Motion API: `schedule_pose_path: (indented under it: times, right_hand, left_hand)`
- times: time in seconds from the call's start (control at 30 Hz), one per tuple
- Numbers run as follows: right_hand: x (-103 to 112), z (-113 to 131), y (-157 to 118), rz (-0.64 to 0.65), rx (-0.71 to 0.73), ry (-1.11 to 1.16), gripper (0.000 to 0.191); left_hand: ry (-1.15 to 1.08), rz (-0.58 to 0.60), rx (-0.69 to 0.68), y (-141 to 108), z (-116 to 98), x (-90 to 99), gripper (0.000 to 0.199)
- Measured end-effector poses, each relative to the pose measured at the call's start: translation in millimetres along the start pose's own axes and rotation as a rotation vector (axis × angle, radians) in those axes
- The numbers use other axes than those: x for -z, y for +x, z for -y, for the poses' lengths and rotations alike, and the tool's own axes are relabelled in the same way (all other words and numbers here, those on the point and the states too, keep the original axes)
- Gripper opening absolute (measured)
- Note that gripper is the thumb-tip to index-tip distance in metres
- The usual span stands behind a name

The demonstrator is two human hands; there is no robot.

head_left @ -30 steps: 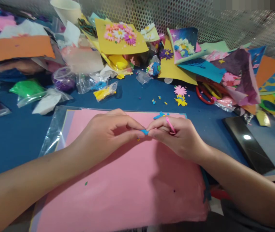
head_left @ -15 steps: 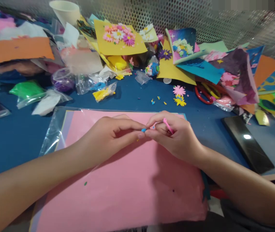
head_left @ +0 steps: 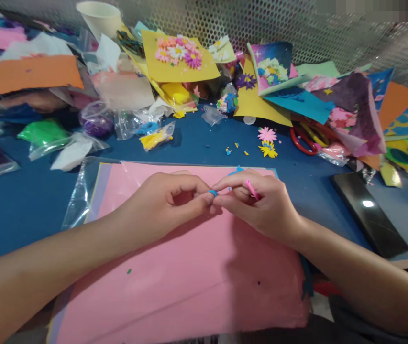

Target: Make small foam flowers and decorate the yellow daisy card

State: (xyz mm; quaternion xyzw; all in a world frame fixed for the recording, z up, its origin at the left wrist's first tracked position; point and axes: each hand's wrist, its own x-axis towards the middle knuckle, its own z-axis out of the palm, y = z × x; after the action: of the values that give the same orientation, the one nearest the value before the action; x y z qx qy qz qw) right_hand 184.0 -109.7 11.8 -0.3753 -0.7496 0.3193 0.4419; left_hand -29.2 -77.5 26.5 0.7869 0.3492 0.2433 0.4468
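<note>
**A:** Left hand point(head_left: 160, 203)?

**B:** Fingers point(head_left: 185, 184) curled, thumb and forefinger pinching a blue foam strip point(head_left: 213, 193), now a small loop at the fingertips, no longer a flat speck.

**A:** Right hand point(head_left: 261, 205)?

**B:** Fingers bent round a pink stick point(head_left: 252, 189), tips pressed against the left fingertips. A second blue piece point(head_left: 237, 169) shows past the knuckles.

**A:** Surface?

**B:** Pink foam sheet point(head_left: 189, 286) on a clear plastic bag point(head_left: 76, 210), on a blue worktop point(head_left: 20, 229).

**A:** Beyond?

**B:** Yellow card with foam flowers point(head_left: 178, 62), red-handled scissors point(head_left: 302, 142), black case point(head_left: 367, 215), paper cup point(head_left: 98, 19), perforated metal mesh point(head_left: 261, 19).
</note>
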Motion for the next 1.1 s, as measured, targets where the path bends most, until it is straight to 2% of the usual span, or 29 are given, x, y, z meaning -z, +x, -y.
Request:
schedule_pose_path:
  times: [0.1,0.23,0.47,0.57,0.67,0.77,0.87,0.97,1.1]
  right_hand:
    - [-1.1,2.1,1.7,0.001,-0.044,0.091,0.002]
    - [-1.5,5.8,4.7,-0.044,-0.082,0.025,0.009]
    - [4.3,2.7,0.2,-0.076,0.185,-0.410,0.006]
    - [8.1,-3.2,-3.5,-0.048,0.291,-0.456,0.006]
    - [10.7,-6.7,-4.9,-0.030,0.347,-0.481,0.013]
    - [11.2,-5.6,-2.6,-0.007,0.275,-0.436,0.011]
    - [9.8,-2.9,1.1,-0.038,0.184,-0.389,0.007]
    - [7.8,-0.7,3.1,-0.016,0.156,-0.363,0.013]
    - [5.3,2.5,3.3,0.003,0.119,-0.335,0.008]
  left_hand:
    - [0.009,0.012,-0.013,1.2,0.4,0.1,0.026]
    - [0.025,0.012,0.002,2.3,0.6,-1.1,0.022]
    - [0.028,-0.022,0.026,2.4,2.0,-3.2,0.019]
    - [0.031,0.014,0.016,1.9,3.2,-2.7,0.018]
    - [-0.016,-0.001,0.024,1.9,3.1,-2.6,0.021]
    - [-0.021,-0.026,0.041,1.6,2.3,-2.6,0.023]
    - [0.034,-0.035,0.000,0.1,2.1,-1.6,0.023]
    - [0.107,-0.035,-0.072,-1.1,2.7,-0.4,0.024]
    - [0.119,-0.030,-0.093,-0.1,5.2,-0.8,0.026]
